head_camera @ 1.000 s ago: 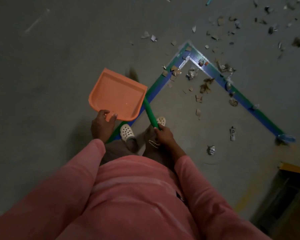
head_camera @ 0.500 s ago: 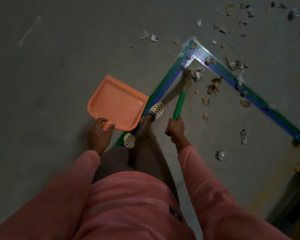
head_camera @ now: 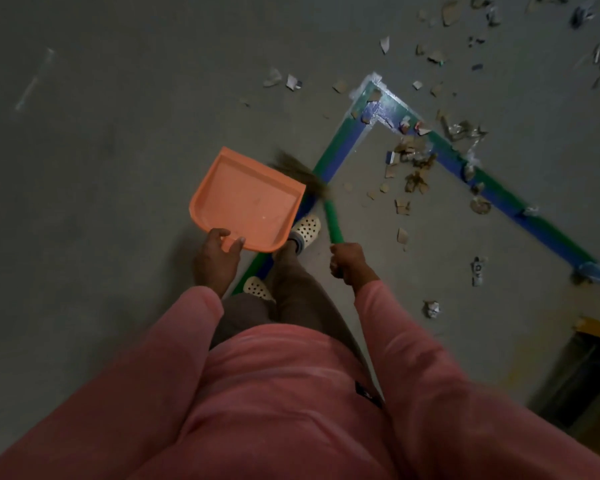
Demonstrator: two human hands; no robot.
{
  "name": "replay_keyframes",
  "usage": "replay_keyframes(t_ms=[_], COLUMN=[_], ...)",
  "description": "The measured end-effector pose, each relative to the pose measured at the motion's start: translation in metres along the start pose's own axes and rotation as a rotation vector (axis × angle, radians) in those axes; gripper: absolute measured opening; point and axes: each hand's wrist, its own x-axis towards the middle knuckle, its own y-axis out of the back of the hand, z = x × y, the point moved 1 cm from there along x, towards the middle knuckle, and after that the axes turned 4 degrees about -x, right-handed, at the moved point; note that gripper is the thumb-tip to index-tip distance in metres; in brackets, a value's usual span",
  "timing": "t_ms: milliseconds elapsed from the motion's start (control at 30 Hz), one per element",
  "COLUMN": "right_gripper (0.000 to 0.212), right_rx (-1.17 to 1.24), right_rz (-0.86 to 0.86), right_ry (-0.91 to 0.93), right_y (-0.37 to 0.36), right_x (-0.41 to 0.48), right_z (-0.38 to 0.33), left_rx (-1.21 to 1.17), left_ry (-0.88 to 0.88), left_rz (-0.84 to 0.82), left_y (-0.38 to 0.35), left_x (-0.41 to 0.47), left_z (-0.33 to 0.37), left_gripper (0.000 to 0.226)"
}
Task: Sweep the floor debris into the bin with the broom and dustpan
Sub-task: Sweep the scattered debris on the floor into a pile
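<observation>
Broom (head_camera: 332, 219) gripped by curled right hand (head_camera: 349, 263), dustpan (head_camera: 246, 199) pinched at rear rim by left hand (head_camera: 215, 258), seemingly kept aside pending gathering of floor debris (head_camera: 413, 161).

The left hand (head_camera: 215, 261) grips the near rim of an orange dustpan (head_camera: 246, 199) with fingers and thumb. The right hand (head_camera: 350, 263) is curled round the green handle of a broom (head_camera: 333, 221). Its brown bristles (head_camera: 302, 169) sit blurred just beside the dustpan's far right corner. Green-and-blue tape (head_camera: 343, 143) forms a corner on the grey floor (head_camera: 118, 168), and scraps of debris (head_camera: 413, 168) lie scattered around it, far right.
</observation>
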Motion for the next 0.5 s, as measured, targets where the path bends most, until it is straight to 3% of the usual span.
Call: replay_keyframes(t_ms=[67, 133, 267, 400, 500], right_gripper=[0.017, 0.025, 0.066, 0.064, 0.063], right_rx=[0.192, 0.237, -0.021, -0.350, -0.552], right_rz=[0.085, 0.160, 0.188, 0.079, -0.016], right_ry=[-0.048, -0.025, 0.128, 0.422, 0.528], right_y=[-0.003, -0.016, -0.053, -0.092, -0.123], right_x=[-0.001, -0.014, -0.060, -0.103, -0.115], right_z=[-0.026, -0.050, -0.073, -0.099, -0.141], left_rx=[0.000, -0.008, -0.011, 0.023, 0.025], left_ry=[-0.002, -0.006, -0.029, -0.009, 0.030], left_rz=[0.018, 0.036, 0.102, 0.169, 0.211], left_y=[0.006, 0.019, 0.056, 0.101, 0.132], left_x=[0.012, 0.024, 0.064, 0.118, 0.161], left_z=[0.013, 0.025, 0.037, 0.042, 0.049], left_gripper=[0.034, 0.035, 0.035, 0.037, 0.038])
